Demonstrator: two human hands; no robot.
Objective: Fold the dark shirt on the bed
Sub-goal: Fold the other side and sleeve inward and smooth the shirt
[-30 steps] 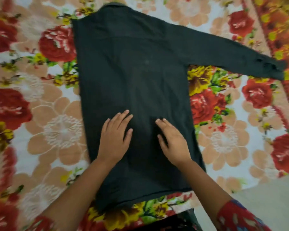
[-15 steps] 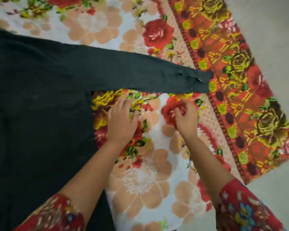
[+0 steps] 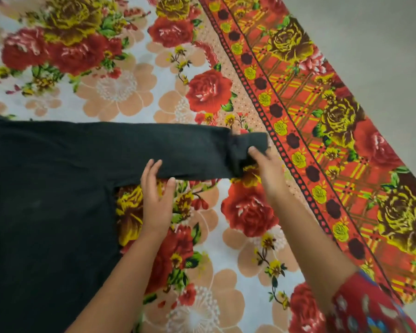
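The dark shirt (image 3: 46, 200) lies flat on the floral bed sheet (image 3: 120, 87), filling the left half of the head view. Its right sleeve (image 3: 168, 150) stretches out to the right toward the sheet's patterned border. My right hand (image 3: 264, 167) pinches the cuff end of that sleeve between fingers and thumb. My left hand (image 3: 155, 195) sits at the sleeve's lower edge near its middle, fingers spread and reaching under the cloth, thumb on the sheet. Both forearms come up from the bottom of the frame.
The sheet's red and yellow border (image 3: 322, 121) runs diagonally at the right, marking the bed's edge. Beyond it is a plain grey floor (image 3: 382, 39). A red patterned sleeve (image 3: 365, 308) covers my right arm at the lower right.
The view swung right from the shirt's body to its sleeve. Both hands left the shirt's torso, crossed the sheet and reached the sleeve; my right hand took hold of the cuff.
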